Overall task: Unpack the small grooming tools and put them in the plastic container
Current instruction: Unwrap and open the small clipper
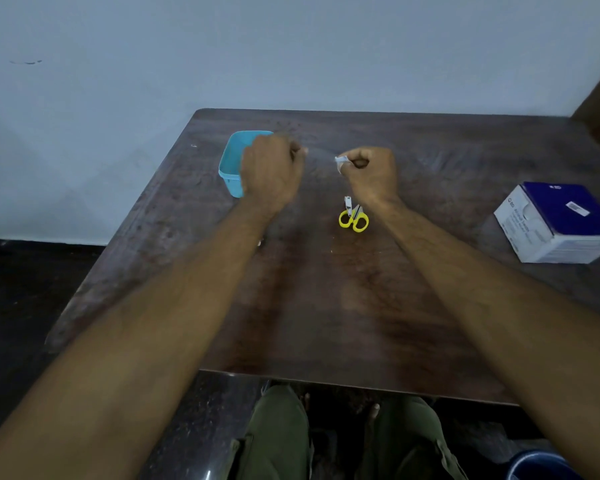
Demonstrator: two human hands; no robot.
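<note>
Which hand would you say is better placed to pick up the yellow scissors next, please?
Probably the right hand: the yellow scissors lie just below its wrist, while the left hand sits farther off, over the blue container.

Both hands hover curled over the brown table (pixel 326 306): the left hand (pixel 271 168) before the blue plastic container (pixel 230 164), the right hand (pixel 371 173) pinching a small white piece (pixel 340 162). Yellow-handled scissors (pixel 354 219) and a nail clipper (pixel 348 204) lie touching below the right hand. A blue-and-white box (pixel 558 223) sits far right.

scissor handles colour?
Yellow. The scissors lie on the table near the right wrist, clear in the head view.
</note>
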